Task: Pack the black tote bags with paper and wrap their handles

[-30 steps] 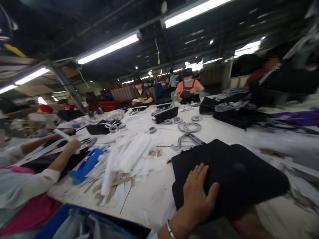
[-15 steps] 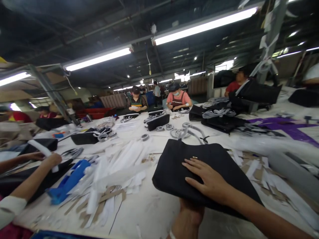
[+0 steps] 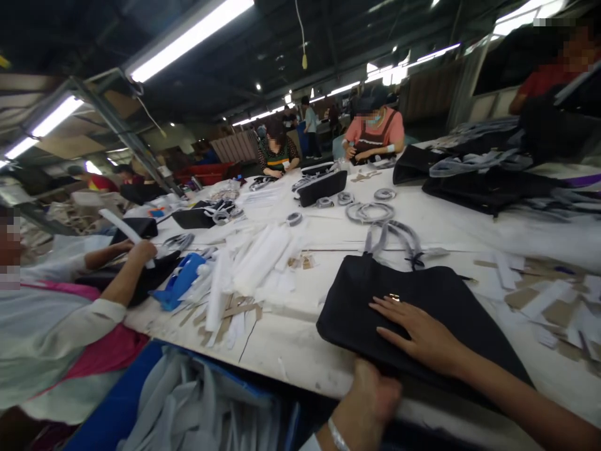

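A black fabric bag (image 3: 375,300) with grey handles (image 3: 397,241) lies flat on the white table (image 3: 291,344) in front of me. My right hand (image 3: 420,335) rests flat on top of it, fingers stretched out, near a small gold clasp (image 3: 393,297). My left hand (image 3: 375,398) is at the table's near edge, fingers curled round the bag's lower edge; what lies under them is hidden.
White paper strips (image 3: 253,263) and cardboard scraps cover the table's left and right. A co-worker's hand (image 3: 141,250) at left holds a white roll beside a blue tool (image 3: 181,282). More black bags (image 3: 488,188), grey handle loops (image 3: 369,212) and seated people lie farther back.
The view has tipped down and left. My right hand stays flat on the bag; my left hand has shifted a little right along the bag's near edge.
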Available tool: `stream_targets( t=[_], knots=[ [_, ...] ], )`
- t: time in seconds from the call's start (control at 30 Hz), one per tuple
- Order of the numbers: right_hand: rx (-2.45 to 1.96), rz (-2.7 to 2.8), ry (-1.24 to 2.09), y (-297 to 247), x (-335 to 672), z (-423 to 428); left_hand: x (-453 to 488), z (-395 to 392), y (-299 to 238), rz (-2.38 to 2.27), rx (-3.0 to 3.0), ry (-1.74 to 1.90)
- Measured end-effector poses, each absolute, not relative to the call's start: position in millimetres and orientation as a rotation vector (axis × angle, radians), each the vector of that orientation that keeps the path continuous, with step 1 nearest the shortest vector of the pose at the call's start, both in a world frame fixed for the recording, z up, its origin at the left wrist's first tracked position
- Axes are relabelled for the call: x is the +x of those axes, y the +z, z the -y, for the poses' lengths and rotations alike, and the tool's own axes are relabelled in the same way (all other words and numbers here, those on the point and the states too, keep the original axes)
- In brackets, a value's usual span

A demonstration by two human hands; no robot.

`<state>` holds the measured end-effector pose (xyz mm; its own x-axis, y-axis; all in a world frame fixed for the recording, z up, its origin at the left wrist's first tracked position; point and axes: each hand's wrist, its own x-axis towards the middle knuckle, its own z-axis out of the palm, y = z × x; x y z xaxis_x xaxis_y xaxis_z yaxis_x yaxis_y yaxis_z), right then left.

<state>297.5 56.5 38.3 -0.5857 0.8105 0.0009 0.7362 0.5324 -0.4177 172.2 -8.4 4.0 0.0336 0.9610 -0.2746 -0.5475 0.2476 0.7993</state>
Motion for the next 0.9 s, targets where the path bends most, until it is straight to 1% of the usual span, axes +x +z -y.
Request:
stream_targets(
  t=[0.1, 0.17, 0.23, 0.33, 0.4, 0.57, 0.9],
  knots=[
    [-1.285, 2.598, 0.46, 22, 299, -53, 146, 35, 8, -0.788, 0.142, 1.192],
    [-1.245, 2.606, 0.361, 11, 300, -50, 117, 55, 10, -0.851, 0.06, 1.112],
    [-1.193, 2.612, 0.246, 1, 300, -48, 85, 67, 12, -1.061, 0.204, 1.109],
    [-1.116, 2.595, 0.068, -9, 299, -45, 44, 64, 16, -1.44, 0.464, 1.253],
    [-1.08, 2.579, -0.02, -13, 298, -44, 29, 51, 19, -1.528, 0.512, 1.28],
    [-1.028, 2.561, -0.125, -17, 298, -44, 29, 13, 27, -1.534, 0.593, 1.184],
    [-0.995, 2.532, -0.168, -15, 297, -41, 26, -21, 18, -1.349, 0.339, 1.455]
  ],
)
